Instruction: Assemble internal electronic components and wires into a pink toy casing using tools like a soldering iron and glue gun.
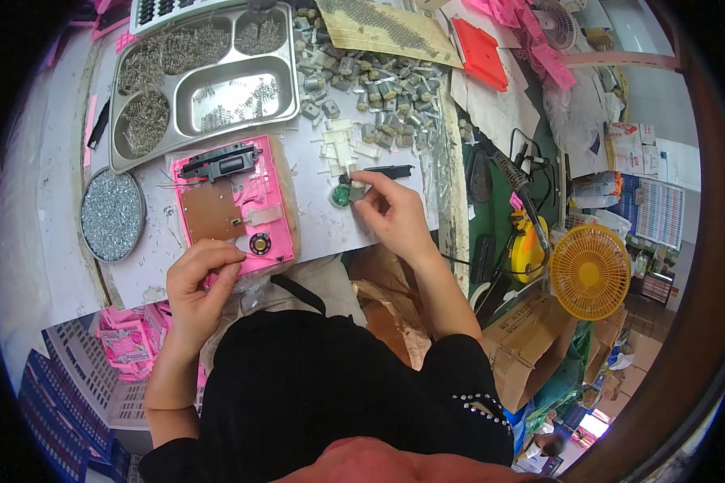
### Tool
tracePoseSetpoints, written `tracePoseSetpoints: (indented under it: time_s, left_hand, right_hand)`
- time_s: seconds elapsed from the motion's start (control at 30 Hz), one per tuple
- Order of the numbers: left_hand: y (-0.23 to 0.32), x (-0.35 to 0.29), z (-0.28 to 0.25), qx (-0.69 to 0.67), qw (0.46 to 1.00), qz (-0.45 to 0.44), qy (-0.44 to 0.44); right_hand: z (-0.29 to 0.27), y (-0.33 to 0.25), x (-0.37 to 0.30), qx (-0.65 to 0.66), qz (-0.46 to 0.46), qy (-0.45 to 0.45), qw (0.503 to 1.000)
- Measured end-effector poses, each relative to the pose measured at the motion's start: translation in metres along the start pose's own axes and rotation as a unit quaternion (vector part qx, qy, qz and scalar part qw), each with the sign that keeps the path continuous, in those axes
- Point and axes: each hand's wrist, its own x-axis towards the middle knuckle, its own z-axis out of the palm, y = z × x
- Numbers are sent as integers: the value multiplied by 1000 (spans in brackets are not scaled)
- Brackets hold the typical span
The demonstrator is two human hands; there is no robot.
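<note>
Bright, even overhead light; glare on steel tray (217,97) up-left of hands; soft shadows; strong fisheye bend, black vignette at rim (lower edge slightly blurred).

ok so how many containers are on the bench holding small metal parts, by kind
Divided steel tray, with compartments of small metal parts: 1
Round tin of tiny silver pieces: 1
Total: 2
The loose pile of small motors lies on the bench itself, in no container. The left hand rests at the pink housing; the right hand holds a small grey part.
</note>
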Motion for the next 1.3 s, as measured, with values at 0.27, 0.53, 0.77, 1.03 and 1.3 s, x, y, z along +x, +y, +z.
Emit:
tracePoseSetpoints:
  time_s: [0.27,0.53,0.77,1.03,1.3]
  left_hand:
    - [6,-3,5,-3,1000,-18,25]
    - [8,0,10,53,997,55,-21]
    - [11,0,33,-28,998,-26,-46]
    - [5,-7,31,-104,992,-61,-30]
    - [4,-9,30,-111,991,-71,-26]
  right_hand:
    - [15,-8,7,-121,-70,27,990]
    - [-1,-25,-8,185,40,-6,982]
    - [53,-54,-35,513,104,-210,826]
    - [57,-54,-28,543,118,-256,791]
    - [56,-62,-31,428,64,-227,873]
